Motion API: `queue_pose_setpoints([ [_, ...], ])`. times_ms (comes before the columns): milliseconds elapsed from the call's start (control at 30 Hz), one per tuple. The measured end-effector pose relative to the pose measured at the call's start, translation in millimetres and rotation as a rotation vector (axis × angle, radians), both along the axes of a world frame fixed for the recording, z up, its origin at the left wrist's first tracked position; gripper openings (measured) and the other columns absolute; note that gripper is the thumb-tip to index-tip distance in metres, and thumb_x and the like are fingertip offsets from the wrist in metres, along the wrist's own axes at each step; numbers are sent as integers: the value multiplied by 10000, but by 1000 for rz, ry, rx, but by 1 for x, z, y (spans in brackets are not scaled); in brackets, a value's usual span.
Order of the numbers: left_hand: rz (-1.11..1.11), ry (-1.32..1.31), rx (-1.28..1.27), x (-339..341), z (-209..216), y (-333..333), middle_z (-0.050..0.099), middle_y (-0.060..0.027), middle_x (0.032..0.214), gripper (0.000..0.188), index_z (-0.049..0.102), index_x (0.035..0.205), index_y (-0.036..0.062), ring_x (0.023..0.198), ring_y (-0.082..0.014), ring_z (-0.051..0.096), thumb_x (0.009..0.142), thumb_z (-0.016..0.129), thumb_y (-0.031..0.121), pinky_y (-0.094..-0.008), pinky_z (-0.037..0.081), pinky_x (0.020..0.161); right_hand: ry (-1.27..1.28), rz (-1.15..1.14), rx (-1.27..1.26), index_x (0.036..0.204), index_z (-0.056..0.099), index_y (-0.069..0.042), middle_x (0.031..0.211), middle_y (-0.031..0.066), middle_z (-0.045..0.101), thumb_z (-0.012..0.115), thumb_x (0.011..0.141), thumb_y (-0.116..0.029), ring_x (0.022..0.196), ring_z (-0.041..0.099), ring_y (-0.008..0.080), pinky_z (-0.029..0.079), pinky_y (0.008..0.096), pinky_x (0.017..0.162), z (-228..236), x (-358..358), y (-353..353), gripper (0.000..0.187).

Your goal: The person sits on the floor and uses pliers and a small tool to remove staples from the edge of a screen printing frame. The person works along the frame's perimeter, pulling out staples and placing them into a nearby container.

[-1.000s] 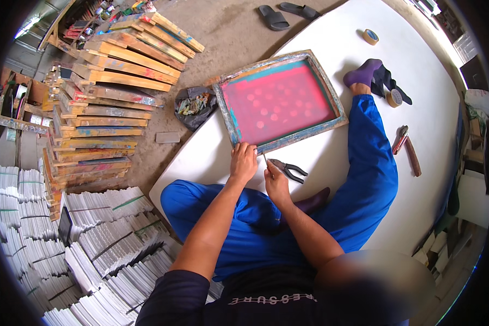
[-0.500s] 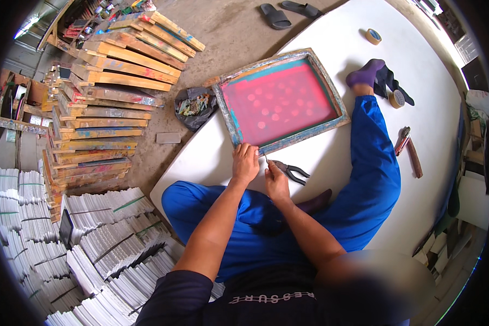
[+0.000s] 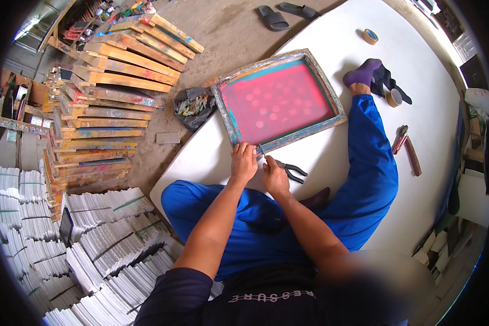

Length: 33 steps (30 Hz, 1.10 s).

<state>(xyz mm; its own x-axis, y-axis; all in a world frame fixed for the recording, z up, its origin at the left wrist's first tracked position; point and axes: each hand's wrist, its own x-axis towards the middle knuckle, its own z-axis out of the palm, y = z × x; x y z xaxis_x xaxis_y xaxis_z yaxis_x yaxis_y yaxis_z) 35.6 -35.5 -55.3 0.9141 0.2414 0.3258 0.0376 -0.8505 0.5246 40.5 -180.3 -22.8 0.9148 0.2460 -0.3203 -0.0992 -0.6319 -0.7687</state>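
A screen-printing frame (image 3: pixel 229 115) with pink mesh and paint-stained wooden sides lies in front of me on the white surface. At its near edge, close to the left corner, my left hand (image 3: pixel 244 163) presses with curled fingers on the wood. My right hand (image 3: pixel 275 177) is closed round a thin tool whose narrow shaft meets the same edge just right of my left fingers. Its handle is hidden in my fist, so its exact kind does not show. Black-handled pliers (image 3: pixel 294 170) lie right beside my right hand.
Another plier-like tool (image 3: pixel 401 139) and a brown stick (image 3: pixel 414 158) lie to the right. Tape rolls (image 3: pixel 370 36) and a dark cloth (image 3: pixel 388 81) are farther off. Stacked wooden frames (image 3: pixel 103 130), a black bag of scraps (image 3: pixel 195 108) and white paper stacks (image 3: pixel 108 239) stand left.
My right hand has shifted slightly up and left, with the tool's shaft still at the frame's edge. My left hand stays almost in place; the whole view has moved a little.
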Motion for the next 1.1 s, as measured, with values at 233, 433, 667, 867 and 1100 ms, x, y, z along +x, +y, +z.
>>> queue_pose_setpoints([
  [233, -15, -15, 9, 0, -1, 1, 607, -105, 1009, 103, 646, 971, 71, 989, -329, 569, 946, 570, 136, -482, 441, 873, 18, 212, -57, 1128, 612, 37, 988, 337, 677, 545, 979, -216, 964, 647, 525, 511, 572, 871, 22, 33, -1, 302],
  [433, -29, -38, 14, 0, -2, 0, 610, -93, 1010, 121, 655, 997, 78, 996, -324, 570, 952, 564, 145, -476, 436, 882, 37, 239, -57, 1136, 563, 40, 972, 346, 674, 516, 1003, -273, 954, 651, 524, 509, 590, 843, 13, 33, -11, 343],
  [667, -23, 11, -27, -4, 2, 2, 609, -101, 1030, 133, 661, 1013, 71, 1020, -329, 565, 942, 560, 121, -480, 428, 916, -32, 57, -160, 1118, 566, -59, 954, 281, 696, 505, 1028, -356, 922, 656, 504, 496, 591, 800, 4, 4, -12, 317],
  [867, -23, 45, -18, -5, 4, 1, 606, -106, 1036, 145, 657, 1033, 67, 1028, -334, 565, 947, 554, 123, -483, 430, 925, -80, -48, 106, 1109, 609, -34, 954, 300, 692, 499, 1028, -370, 967, 646, 514, 493, 592, 812, -13, 4, -12, 363],
  [1100, -32, 17, -26, -6, 1, 3, 604, -101, 1030, 131, 651, 1036, 81, 1017, -330, 567, 942, 569, 122, -482, 433, 903, 32, 125, -151, 1068, 622, 11, 926, 328, 682, 546, 997, -324, 953, 649, 523, 507, 582, 828, 22, 40, -16, 350],
])
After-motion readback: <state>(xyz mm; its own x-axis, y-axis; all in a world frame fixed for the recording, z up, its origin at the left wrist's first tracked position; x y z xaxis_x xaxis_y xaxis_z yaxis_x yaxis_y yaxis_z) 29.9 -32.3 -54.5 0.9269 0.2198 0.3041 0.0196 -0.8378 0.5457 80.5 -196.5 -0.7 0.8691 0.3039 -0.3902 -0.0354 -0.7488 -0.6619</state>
